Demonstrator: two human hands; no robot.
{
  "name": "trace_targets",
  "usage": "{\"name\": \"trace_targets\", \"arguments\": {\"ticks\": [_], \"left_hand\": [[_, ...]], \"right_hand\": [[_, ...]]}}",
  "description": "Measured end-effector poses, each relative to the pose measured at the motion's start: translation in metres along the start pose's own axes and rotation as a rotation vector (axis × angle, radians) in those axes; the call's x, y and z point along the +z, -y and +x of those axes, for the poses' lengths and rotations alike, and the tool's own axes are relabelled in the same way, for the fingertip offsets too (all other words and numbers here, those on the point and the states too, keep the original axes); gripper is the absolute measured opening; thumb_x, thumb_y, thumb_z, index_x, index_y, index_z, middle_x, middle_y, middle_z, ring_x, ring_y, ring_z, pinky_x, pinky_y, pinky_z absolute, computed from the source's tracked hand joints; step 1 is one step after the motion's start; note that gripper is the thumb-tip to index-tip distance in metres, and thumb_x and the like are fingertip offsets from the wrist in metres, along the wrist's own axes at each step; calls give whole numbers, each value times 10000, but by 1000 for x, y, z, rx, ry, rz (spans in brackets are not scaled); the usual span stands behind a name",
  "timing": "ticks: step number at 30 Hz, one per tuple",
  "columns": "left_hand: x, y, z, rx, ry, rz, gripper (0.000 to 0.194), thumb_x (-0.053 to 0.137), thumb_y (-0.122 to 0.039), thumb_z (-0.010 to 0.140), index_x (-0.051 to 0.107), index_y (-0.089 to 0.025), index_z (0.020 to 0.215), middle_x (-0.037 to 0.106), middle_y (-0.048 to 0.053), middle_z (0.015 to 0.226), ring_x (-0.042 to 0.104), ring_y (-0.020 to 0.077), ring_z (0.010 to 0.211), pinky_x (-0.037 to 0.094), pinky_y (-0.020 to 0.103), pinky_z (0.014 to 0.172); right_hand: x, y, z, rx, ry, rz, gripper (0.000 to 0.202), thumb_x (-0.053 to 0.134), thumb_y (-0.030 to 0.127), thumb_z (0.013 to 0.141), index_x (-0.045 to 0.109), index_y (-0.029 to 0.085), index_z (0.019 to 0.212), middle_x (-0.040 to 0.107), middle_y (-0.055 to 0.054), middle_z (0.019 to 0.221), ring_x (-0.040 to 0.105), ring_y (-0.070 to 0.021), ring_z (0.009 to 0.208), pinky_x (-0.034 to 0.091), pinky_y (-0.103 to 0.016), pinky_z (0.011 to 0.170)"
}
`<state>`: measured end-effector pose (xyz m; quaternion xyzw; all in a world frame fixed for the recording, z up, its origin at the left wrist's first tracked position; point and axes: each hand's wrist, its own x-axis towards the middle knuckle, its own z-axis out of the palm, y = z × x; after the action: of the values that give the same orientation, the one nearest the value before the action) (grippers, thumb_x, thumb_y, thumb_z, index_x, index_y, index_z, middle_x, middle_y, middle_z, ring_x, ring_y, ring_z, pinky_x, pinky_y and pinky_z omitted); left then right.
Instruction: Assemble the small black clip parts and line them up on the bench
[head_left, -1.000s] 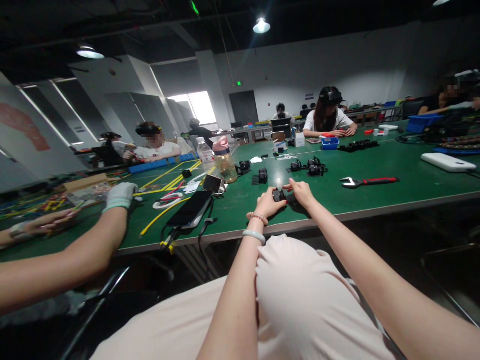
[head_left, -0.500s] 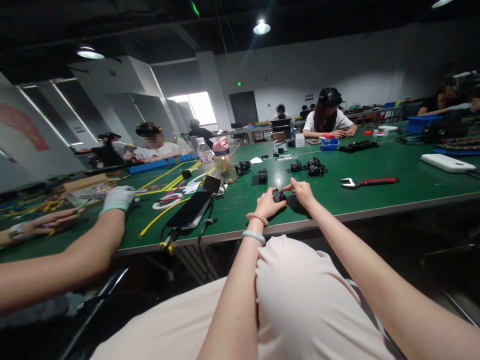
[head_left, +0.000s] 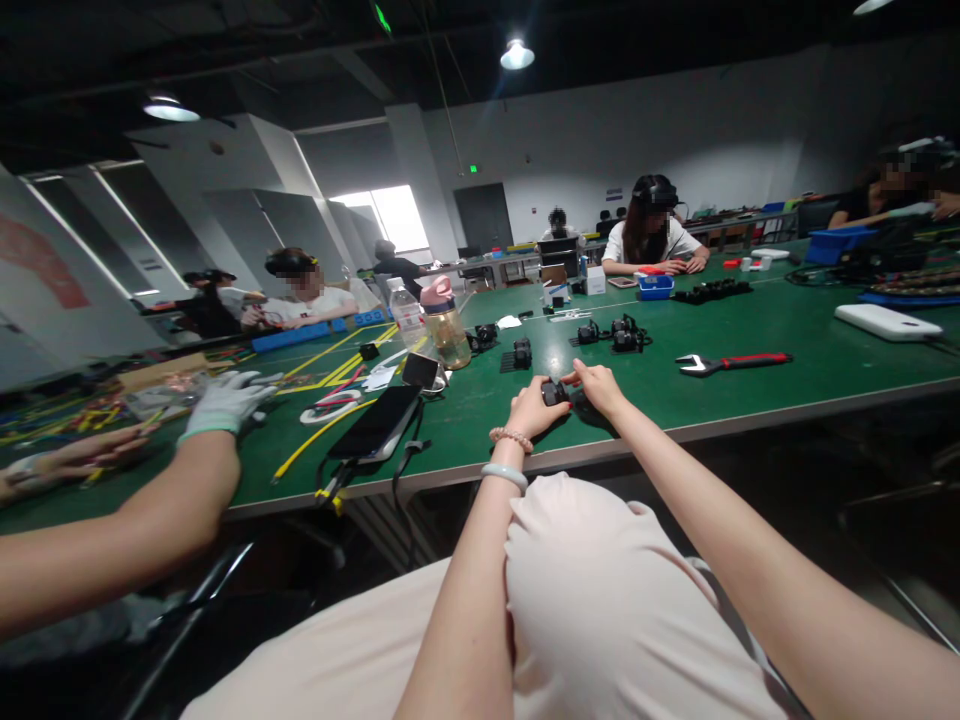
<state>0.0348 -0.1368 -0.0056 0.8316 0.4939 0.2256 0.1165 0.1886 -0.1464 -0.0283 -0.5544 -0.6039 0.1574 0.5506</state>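
Note:
My left hand, with a beaded bracelet and a pale bangle at the wrist, grips a small black ribbed part just above the green table. My right hand has its fingertips closed at the right end of that same part. Exactly what the right fingertips pinch is too small to make out. Beyond my hands lie similar black parts, one black block nearest and a pair farther right. An adjustable wrench with a red and black handle lies to the right of my right hand.
On the left are a black phone with cables, a bottle with a pink lid and a clear water bottle. A co-worker's gloved hand reaches over the table at left. A white power bank lies right; a blue bin stands farther back.
My right fingers have closed in on the right end of the black part, where the index finger pointed before. The co-worker's gloved hand has spread its fingers and shifted slightly left.

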Motion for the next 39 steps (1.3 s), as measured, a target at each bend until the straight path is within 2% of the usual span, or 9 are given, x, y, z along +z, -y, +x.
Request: {"name": "trace_targets", "arguments": {"ticks": [14, 28, 39], "left_hand": [[0, -1, 0, 2, -2, 10, 587, 570, -480, 601, 389, -243, 1106, 565, 45, 982, 508, 212, 949, 345, 305, 809], [0, 3, 0, 25, -15, 15, 615, 555, -523, 591, 389, -244, 1113, 568, 51, 982, 519, 209, 923, 356, 302, 793], [6, 10, 5, 51, -30, 14, 635, 541, -558, 580, 387, -246, 1111, 571, 48, 968, 524, 214, 902, 362, 302, 767]], "right_hand": [[2, -4, 2, 22, 25, -12, 572, 236, 534, 785, 681, 175, 792, 662, -55, 727, 603, -171, 733, 429, -271, 732], [5, -6, 3, 45, 71, -16, 595, 237, 562, 774, 685, 171, 752, 658, -70, 735, 605, -166, 715, 421, -269, 737], [-2, 4, -1, -49, -77, 50, 603, 201, 531, 796, 686, 177, 736, 662, -41, 699, 596, -150, 723, 424, -234, 701]]}}
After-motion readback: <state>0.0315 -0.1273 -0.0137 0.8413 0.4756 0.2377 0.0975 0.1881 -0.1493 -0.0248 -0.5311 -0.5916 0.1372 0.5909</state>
